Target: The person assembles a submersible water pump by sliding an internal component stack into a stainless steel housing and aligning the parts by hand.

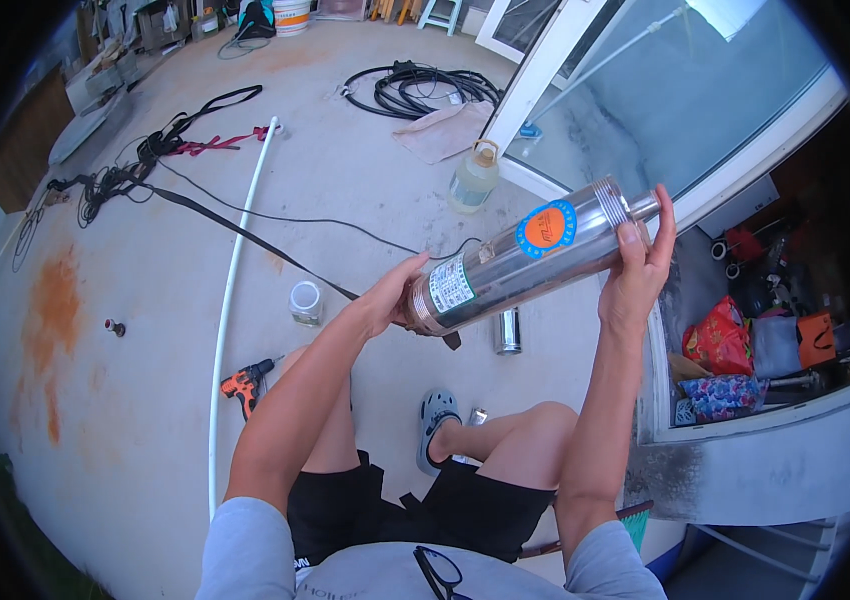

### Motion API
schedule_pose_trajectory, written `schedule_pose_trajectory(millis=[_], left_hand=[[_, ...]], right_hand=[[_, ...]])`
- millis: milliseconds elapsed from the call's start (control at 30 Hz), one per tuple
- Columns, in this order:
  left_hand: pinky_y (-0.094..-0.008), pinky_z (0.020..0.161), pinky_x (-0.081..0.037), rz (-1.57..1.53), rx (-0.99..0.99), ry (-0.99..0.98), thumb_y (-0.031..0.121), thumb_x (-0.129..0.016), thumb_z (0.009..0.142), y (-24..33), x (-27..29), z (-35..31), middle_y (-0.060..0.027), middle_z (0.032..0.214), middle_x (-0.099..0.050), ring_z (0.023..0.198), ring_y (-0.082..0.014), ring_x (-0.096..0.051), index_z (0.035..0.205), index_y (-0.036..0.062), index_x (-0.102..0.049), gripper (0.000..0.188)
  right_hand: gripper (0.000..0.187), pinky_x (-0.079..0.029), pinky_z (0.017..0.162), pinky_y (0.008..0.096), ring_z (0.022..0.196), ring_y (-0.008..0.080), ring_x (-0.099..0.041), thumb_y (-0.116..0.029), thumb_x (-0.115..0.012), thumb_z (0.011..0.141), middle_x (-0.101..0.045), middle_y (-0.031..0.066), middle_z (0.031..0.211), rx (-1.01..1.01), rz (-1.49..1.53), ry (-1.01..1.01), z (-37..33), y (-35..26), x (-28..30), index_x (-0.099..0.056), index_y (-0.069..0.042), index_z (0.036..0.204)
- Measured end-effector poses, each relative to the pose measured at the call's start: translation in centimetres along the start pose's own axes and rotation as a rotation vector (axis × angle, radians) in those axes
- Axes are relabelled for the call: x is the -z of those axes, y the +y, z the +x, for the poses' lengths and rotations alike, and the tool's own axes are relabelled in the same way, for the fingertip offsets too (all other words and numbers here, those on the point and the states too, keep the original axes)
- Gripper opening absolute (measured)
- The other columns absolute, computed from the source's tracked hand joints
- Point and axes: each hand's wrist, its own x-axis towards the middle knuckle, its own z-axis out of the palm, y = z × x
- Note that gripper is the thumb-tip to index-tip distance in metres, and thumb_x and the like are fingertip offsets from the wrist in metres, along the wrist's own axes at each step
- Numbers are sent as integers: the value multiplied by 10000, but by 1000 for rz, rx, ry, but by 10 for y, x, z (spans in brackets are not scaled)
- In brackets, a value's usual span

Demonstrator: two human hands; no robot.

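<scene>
A shiny steel submersible pump (510, 262) is held up in front of me, tilted so its right end is higher. It is a long cylinder with ridged ends, a white label and a round orange-and-blue sticker. My left hand (385, 297) is closed around its lower left end; some of those fingers are hidden behind it. With fingers and thumb, my right hand (637, 265) grips the narrower upper right end. A shorter steel cylinder (509, 331) stands on the floor below the pump. The flat black cable (245, 232) leads from the left toward my left hand.
On the floor are a long white pipe (235, 270), an orange cordless drill (247, 384), a clear jar (306, 303) and a plastic jug (475, 178). Coiled black hose (420, 90) lies farther back. To the right, a white-framed glass door (645, 100) stands beside bags (720, 340).
</scene>
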Motion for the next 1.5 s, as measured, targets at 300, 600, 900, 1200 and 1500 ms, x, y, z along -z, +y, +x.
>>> schedule_pose_trajectory(millis=[300, 600, 900, 1200, 1500], left_hand=[[-312, 901, -455, -198, -449, 109, 457, -367, 968, 16, -9, -24, -40, 894, -621, 927, -154, -605, 1223, 23, -627, 566], [-266, 810, -471, 92, -703, 205, 101, -510, 859, 16, -35, -25, -11, 943, -560, 849, -104, -535, 1300, -10, -587, 462], [-303, 831, -531, 345, -955, 234, -26, -619, 741, 20, -63, -25, -77, 926, -581, 864, -150, -585, 1326, -29, -544, 590], [-302, 790, -514, 449, -973, 342, 86, -761, 687, 19, -63, -38, -115, 965, -617, 821, -189, -595, 1287, -17, -567, 638], [-265, 658, -484, 181, -771, 229, 158, -780, 763, 15, -52, -33, -70, 858, -590, 698, -106, -523, 1223, 5, -587, 521]], right_hand=[[533, -484, 1022, 480, 1250, 263, -551, -465, -561, 950, -539, 82, 1371, -433, 658, 444, -36, 136, 64, -478, -142, 1366], [595, -438, 1058, 552, 1295, 325, -516, -533, -445, 964, -524, 122, 1408, -703, 755, 522, -51, 211, 53, -477, -114, 1385], [651, -434, 1073, 544, 1271, 346, -536, -551, -312, 944, -558, 149, 1380, -821, 918, 330, -55, 272, 47, -535, -90, 1346], [675, -429, 1079, 556, 1298, 353, -517, -549, -273, 938, -548, 162, 1391, -851, 825, 252, -57, 262, 26, -503, -91, 1377], [611, -445, 1057, 530, 1240, 320, -557, -527, -331, 941, -588, 117, 1341, -758, 820, 366, -49, 228, 29, -566, -95, 1304]])
